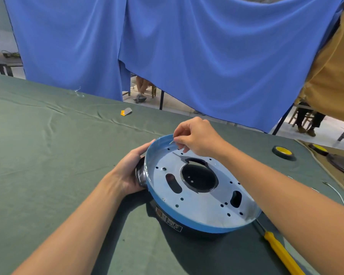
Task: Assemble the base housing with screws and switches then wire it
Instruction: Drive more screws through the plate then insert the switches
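A round base housing [211, 207] lies on the green cloth, its silver plate with several holes facing up inside a blue rim. It rests on a dark part. My left hand [130, 171] grips the housing's left side, around a dark rounded piece under the rim. My right hand [197, 138] hovers over the far rim, pinching a small screw [171, 142] between thumb and fingers, just above the plate's far holes.
A yellow-handled screwdriver [280, 253] lies right of the housing under my right forearm. A roll of black tape with a yellow core [283, 152] sits at right. A small yellow-grey piece [126, 111] lies farther back. Blue curtain hangs behind the table.
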Demonstrator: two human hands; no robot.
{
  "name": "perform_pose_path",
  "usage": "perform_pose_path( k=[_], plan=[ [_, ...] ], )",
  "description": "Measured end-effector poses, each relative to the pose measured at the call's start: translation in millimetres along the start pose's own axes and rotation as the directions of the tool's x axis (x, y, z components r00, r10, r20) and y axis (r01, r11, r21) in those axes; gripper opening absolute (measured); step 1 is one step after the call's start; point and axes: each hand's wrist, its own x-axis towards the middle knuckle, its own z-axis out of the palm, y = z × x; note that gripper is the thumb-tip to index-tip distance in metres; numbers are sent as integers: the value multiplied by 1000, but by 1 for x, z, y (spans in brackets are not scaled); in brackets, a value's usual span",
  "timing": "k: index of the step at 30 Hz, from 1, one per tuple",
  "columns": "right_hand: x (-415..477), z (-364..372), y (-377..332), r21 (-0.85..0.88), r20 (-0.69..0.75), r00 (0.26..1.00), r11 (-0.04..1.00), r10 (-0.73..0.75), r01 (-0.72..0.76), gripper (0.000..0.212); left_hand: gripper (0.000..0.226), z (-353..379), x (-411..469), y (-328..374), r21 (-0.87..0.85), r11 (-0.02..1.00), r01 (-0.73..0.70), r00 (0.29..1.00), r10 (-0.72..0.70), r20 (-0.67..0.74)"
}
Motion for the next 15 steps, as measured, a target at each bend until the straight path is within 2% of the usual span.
perform_pose_path(
  k=[4, 9, 15],
  plan=[
    [8, 3, -1, -119, 103, 994, 992, -37, 50, 16, 50, -2, 2, -1, -37, 999, 11, 999, -9, 45],
    [14, 1, -5, -203, 162, 985, 974, -66, 99, 23, 54, -6, 5, 0, -44, 999, 9, 999, -7, 44],
    [22, -4, -14, -359, 294, 949, 908, -111, 217, 19, 47, -7, 7, -1, -93, 996, 14, 998, -8, 67]
  ],
)
